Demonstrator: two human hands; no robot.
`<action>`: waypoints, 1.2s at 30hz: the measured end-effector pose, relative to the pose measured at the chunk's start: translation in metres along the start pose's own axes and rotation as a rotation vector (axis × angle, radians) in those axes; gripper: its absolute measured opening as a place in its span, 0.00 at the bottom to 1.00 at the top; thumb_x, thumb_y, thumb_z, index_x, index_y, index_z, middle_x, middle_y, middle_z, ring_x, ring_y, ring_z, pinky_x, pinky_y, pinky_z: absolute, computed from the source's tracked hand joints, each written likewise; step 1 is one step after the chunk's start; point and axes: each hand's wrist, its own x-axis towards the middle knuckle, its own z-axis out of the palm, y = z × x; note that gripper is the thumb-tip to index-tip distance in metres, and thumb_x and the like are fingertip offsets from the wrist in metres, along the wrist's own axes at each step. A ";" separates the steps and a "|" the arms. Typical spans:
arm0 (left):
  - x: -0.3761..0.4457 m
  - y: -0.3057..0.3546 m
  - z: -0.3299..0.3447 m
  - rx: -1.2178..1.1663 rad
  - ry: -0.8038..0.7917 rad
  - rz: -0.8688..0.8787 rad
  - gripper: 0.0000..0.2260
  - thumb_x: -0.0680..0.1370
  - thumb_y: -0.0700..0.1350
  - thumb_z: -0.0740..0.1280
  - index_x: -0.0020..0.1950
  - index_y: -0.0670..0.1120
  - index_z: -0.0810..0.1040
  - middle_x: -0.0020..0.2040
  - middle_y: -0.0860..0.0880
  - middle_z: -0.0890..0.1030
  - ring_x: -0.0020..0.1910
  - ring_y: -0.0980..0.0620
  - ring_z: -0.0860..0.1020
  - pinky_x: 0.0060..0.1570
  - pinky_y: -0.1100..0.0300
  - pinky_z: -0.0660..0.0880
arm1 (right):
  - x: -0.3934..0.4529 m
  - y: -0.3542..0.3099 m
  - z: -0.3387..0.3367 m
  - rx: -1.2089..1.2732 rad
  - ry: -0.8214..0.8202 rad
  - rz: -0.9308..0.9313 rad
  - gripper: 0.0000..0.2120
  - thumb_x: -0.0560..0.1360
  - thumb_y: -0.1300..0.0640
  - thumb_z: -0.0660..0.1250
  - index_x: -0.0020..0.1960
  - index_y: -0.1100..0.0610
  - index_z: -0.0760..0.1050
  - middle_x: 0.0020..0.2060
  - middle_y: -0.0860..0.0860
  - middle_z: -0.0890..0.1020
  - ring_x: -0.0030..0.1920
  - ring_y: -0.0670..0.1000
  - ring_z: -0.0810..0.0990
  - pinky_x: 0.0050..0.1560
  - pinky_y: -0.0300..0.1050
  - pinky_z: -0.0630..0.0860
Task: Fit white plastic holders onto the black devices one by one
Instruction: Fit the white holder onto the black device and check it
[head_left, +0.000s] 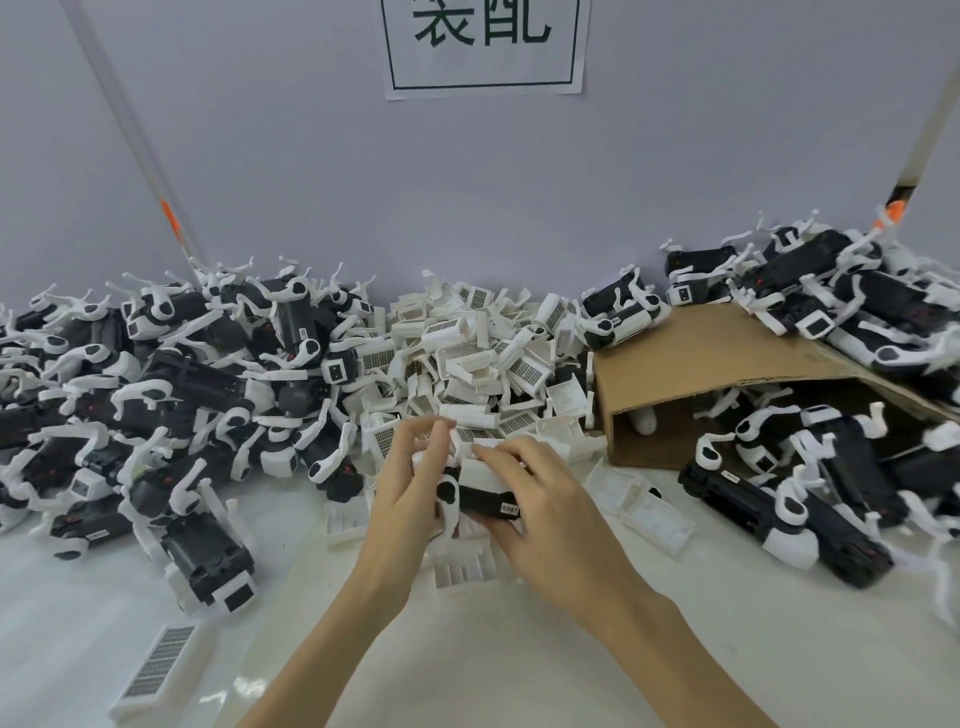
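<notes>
Fitting holders to devices at a white table (493, 649), a person works between heaps that suggest the job is well along but far from over. At far left a large pile of black devices (171, 384) lies tangled with white arms and end pieces; whether each already carries its holder cannot be told from here. A single white holder (161, 670) with a barcode label lies apart at the near left edge. In the centre, a mound of loose white plastic holders (483, 353) against the wall appears to be the remaining stock, and it is still deep. Just in front of it the left hand (410, 488) curls around the end of one black device (480, 501), fingertips pinching its white parts, while the right hand (540, 499) wraps the body from the other side, its fingers pressing a white holder (480, 462) down onto the top. Both forearms reach in from the bottom edge, wrists raised off the surface. To the right, a tipped cardboard box (727, 358) spills more devices (810, 467) across the table.
</notes>
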 end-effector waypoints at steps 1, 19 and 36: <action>0.000 0.001 -0.001 0.102 -0.032 0.083 0.14 0.81 0.62 0.68 0.64 0.60 0.78 0.57 0.51 0.79 0.44 0.58 0.82 0.37 0.62 0.78 | 0.001 0.003 -0.005 0.013 0.021 0.017 0.28 0.77 0.53 0.77 0.74 0.53 0.74 0.63 0.47 0.77 0.63 0.51 0.77 0.64 0.49 0.78; 0.005 -0.017 -0.003 0.380 -0.038 0.256 0.12 0.81 0.51 0.74 0.62 0.61 0.78 0.57 0.54 0.78 0.53 0.41 0.79 0.45 0.33 0.80 | 0.002 0.022 -0.014 0.064 0.025 0.170 0.26 0.76 0.46 0.77 0.71 0.46 0.74 0.62 0.41 0.81 0.62 0.48 0.79 0.63 0.45 0.75; -0.001 -0.016 0.001 0.432 -0.044 0.320 0.12 0.79 0.52 0.73 0.62 0.60 0.79 0.55 0.60 0.77 0.51 0.48 0.80 0.42 0.44 0.82 | -0.001 0.011 -0.006 0.027 0.150 0.073 0.22 0.73 0.55 0.80 0.64 0.54 0.79 0.56 0.45 0.81 0.58 0.49 0.79 0.59 0.45 0.77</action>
